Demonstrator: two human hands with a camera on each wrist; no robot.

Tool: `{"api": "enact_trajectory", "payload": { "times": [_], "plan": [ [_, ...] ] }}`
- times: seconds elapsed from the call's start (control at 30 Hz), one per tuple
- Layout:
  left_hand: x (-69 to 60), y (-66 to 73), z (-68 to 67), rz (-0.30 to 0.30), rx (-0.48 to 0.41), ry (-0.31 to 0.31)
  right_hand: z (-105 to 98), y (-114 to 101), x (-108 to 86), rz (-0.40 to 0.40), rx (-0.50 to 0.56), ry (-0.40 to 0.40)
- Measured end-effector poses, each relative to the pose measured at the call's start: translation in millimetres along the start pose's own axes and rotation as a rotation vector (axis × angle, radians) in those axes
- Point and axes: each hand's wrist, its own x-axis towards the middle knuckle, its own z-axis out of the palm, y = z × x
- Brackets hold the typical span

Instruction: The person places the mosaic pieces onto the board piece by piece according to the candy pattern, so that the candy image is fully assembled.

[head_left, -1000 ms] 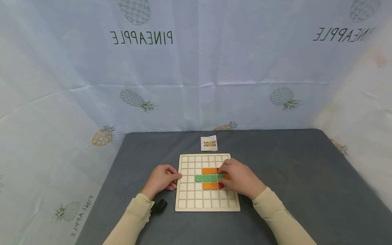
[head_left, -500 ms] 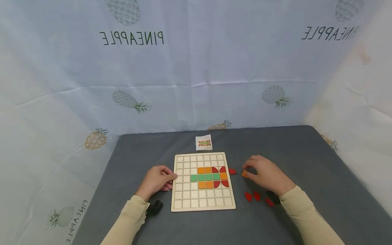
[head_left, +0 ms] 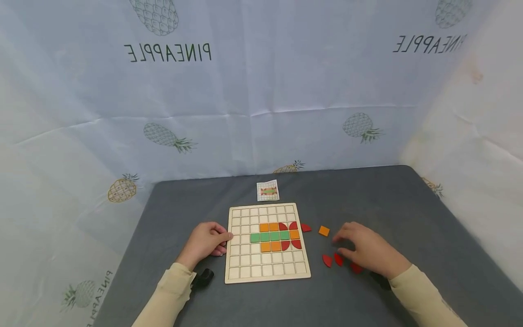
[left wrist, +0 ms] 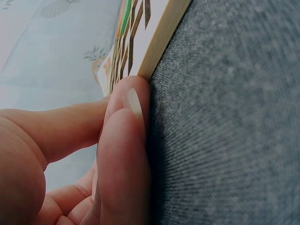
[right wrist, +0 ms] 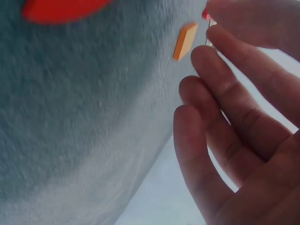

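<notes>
A pale wooden grid board lies on the dark grey table, with green, orange and red pieces set in its middle rows. At the board's left edge rests my left hand, its fingers loosely bent. The left wrist view shows a fingertip against the board's side edge. My right hand hovers with spread, relaxed fingers and holds nothing. Below its fingertips lie red petal-shaped pieces, one of them partly under the hand. An orange square tile sits alone between the hand and the board.
Another red piece lies beside the board's right edge. Behind the board is a small pattern card printed with a coloured grid. A pineapple-print cloth hangs behind and around the table.
My right hand has left the board, held an orange tile over the table and let it go, then moved nearer the red pieces. The left hand stays at the board's edge.
</notes>
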Motion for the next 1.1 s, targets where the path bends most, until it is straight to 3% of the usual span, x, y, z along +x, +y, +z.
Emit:
{"api": "enact_trajectory", "payload": {
  "times": [0.3,0.5,0.7,1.1],
  "plan": [
    [-0.2,-2.3,-1.2,0.004,-0.015,0.001,11.5,-16.5,-0.9,-0.112,0.013,-0.045],
    [0.9,-4.1,0.8,0.001,-0.019,-0.022,15.6,-18.4,-3.0,-0.128,0.001,-0.043],
    [-0.1,-1.4,-1.1,-0.002,0.002,-0.003,19.1,-18.1,-1.1,-0.152,-0.017,-0.023],
    [-1.9,-1.9,1.2,0.015,-0.004,-0.005,21.0,-15.7,4.1,-0.124,-0.001,-0.032]
  ]
}}
